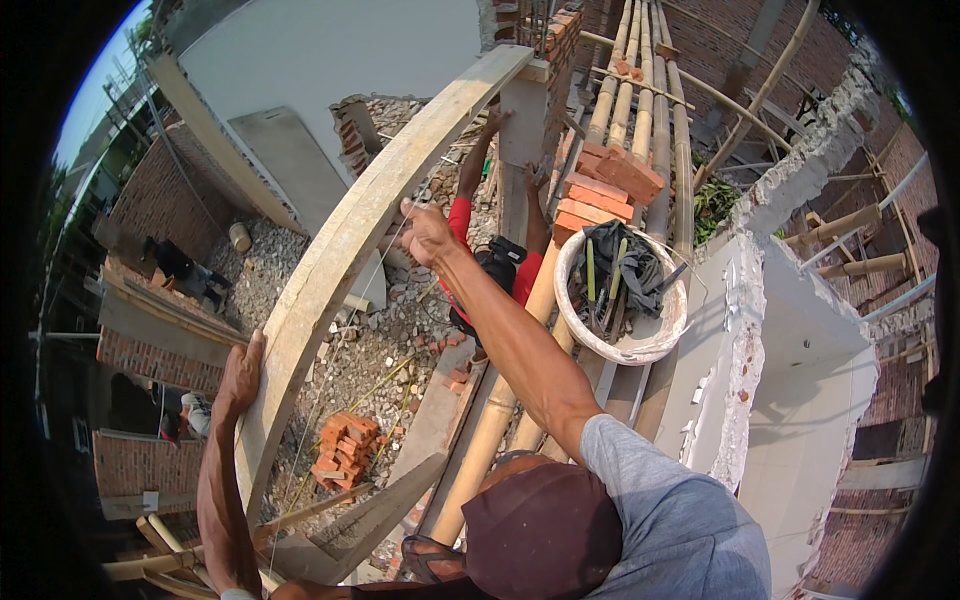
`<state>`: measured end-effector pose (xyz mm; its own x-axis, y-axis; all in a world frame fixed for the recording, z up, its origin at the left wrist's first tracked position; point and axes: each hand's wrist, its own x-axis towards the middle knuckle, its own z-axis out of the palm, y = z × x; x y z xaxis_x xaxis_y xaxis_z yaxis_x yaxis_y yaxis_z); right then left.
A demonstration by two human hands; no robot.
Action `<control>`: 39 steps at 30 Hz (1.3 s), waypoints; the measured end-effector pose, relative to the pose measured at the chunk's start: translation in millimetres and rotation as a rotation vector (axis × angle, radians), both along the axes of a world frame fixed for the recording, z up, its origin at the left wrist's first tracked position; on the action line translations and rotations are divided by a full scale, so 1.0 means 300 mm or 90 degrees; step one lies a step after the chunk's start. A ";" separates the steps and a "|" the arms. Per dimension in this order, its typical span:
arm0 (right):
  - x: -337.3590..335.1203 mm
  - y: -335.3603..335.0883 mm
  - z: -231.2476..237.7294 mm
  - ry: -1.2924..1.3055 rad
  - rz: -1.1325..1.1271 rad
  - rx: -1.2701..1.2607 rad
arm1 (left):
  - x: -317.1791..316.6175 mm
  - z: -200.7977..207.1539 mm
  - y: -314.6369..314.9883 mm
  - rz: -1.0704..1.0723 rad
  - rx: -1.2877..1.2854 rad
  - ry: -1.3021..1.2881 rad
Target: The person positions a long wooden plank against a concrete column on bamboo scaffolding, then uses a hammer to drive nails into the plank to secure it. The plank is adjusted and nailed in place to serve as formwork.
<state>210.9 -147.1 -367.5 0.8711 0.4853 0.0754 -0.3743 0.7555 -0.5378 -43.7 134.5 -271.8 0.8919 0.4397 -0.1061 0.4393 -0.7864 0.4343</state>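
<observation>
A dark maroon cap [545, 535] sits lowest in view. The left hand [240, 375] grips the lower edge of the long pale wooden plank [340, 250], which slants upward to the right. The right hand [425, 232] clasps its upper edge. Farther right, a white round bucket [640, 345] rests on bamboo poles [640, 90].

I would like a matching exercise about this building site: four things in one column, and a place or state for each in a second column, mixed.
Things:
1. long wooden plank
2. white bucket
3. loose stack of red bricks
4. left hand

Places or states:
A. on the rubble ground far below
B. holds dark cloth and tools
C. pressed on the plank's lower left edge
D. slanting, gripped by both hands

Pairs: 1-D, 2-B, 3-A, 4-C
</observation>
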 end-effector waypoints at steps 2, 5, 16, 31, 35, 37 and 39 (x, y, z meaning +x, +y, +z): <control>0.002 0.000 -0.003 -0.001 0.004 -0.007 | 0.002 0.002 0.003 -0.012 -0.020 0.006; 0.006 -0.001 -0.008 0.000 0.006 -0.020 | 0.003 0.004 0.001 -0.008 -0.017 0.013; -0.001 -0.004 0.009 0.009 -0.001 -0.025 | 0.002 -0.001 0.008 -0.010 -0.009 0.008; -0.001 -0.003 0.014 0.016 -0.026 -0.018 | 0.014 -0.022 0.024 -0.010 -0.002 -0.001; 0.008 0.002 0.008 0.010 -0.018 -0.007 | 0.014 -0.032 0.042 -0.005 -0.014 0.016; 0.010 0.004 0.003 0.030 -0.030 -0.036 | 0.014 -0.032 0.044 0.000 -0.011 0.025; 0.009 0.005 0.003 0.019 -0.022 -0.018 | 0.013 -0.031 0.044 0.011 0.000 0.036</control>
<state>213.6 -145.6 -366.5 0.8890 0.4565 0.0361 -0.3643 0.7528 -0.5482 -39.8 147.5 -281.1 0.8767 0.4552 -0.1554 0.4766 -0.7786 0.4082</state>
